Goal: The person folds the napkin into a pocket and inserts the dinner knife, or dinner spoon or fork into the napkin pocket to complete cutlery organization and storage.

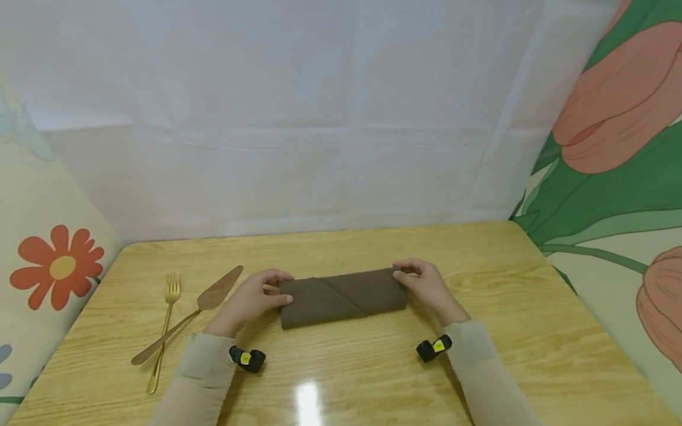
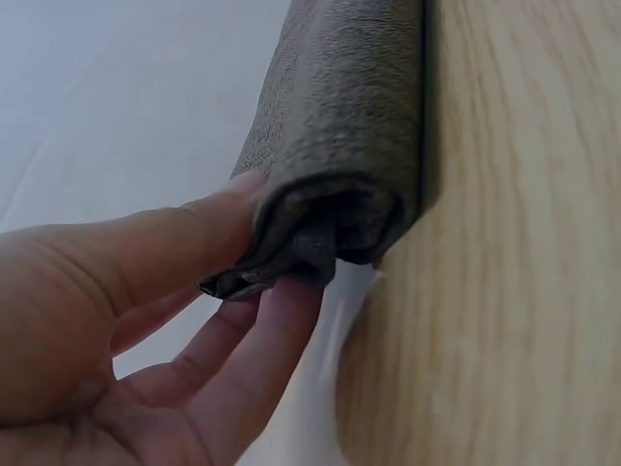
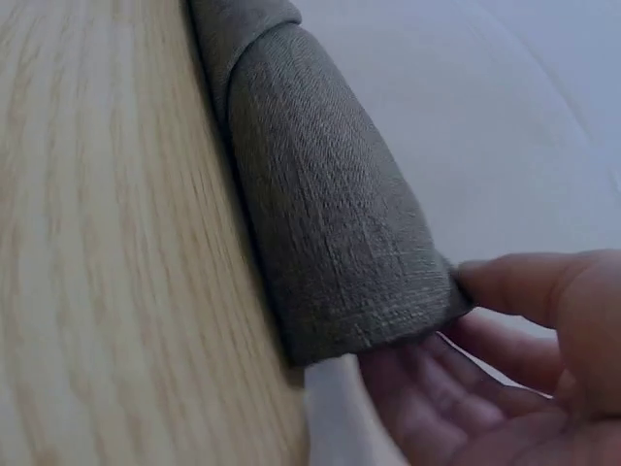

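Observation:
A dark grey-brown cloth napkin (image 1: pixel 341 299), rolled or folded into a long flat bundle, lies crosswise on the table, with a slanting fold edge near its middle. My left hand (image 1: pixel 253 299) pinches its left end, thumb on top and fingers beneath. In the left wrist view, that end of the napkin (image 2: pixel 340 126) shows its inner layers. At the opposite end, my right hand (image 1: pixel 426 287) pinches the far corner between thumb and fingers. The right wrist view shows the napkin's (image 3: pixel 320 204) smooth outer layer beside the right hand (image 3: pixel 524 359).
Left of my left hand, a copper-coloured cake server (image 1: pixel 215 293) lies across a gold fork (image 1: pixel 171 293). Behind the wooden table (image 1: pixel 341 367) hangs a white cloth (image 1: pixel 319 118). A wall painted with flowers (image 1: pixel 618 118) borders the right side.

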A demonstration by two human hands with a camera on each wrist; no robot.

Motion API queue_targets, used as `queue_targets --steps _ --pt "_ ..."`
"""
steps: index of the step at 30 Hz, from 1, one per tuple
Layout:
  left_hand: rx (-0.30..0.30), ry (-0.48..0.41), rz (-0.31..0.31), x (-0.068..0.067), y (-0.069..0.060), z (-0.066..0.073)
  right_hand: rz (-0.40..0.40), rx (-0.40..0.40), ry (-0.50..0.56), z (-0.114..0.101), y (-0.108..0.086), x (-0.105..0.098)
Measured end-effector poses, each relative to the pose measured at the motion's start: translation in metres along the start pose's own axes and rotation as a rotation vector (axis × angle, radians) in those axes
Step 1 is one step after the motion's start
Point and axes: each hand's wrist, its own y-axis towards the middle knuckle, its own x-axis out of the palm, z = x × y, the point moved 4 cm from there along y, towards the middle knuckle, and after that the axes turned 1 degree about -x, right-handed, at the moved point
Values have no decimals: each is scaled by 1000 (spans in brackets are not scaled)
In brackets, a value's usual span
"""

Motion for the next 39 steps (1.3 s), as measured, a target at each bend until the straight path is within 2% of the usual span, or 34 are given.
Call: queue_targets --steps 4,8,11,15,20,23,28,31,34,39 --pt "2 52 41 1 0 1 -56 40 -89 -3 -3 0" --pt "5 98 84 1 1 3 -166 152 -88 -5 -9 4" --pt "15 127 103 1 1 4 -173 180 -100 -8 -11 7" --pt "22 159 105 1 0 5 -139 160 -119 -8 -10 9" --pt "-1 195 110 2 0 5 -91 109 -68 -6 -6 8" --pt "-15 198 123 2 -1 5 -59 64 -81 -8 -5 7" --pt "-20 189 147 1 2 8 30 8 -162 -19 -7 1" --pt "-13 191 152 2 3 8 42 -40 -211 -30 -11 0" --pt "41 230 154 3 4 10 -21 -64 -240 -39 -16 2" --pt "182 364 116 5 3 20 -257 -48 -264 -47 -25 14"
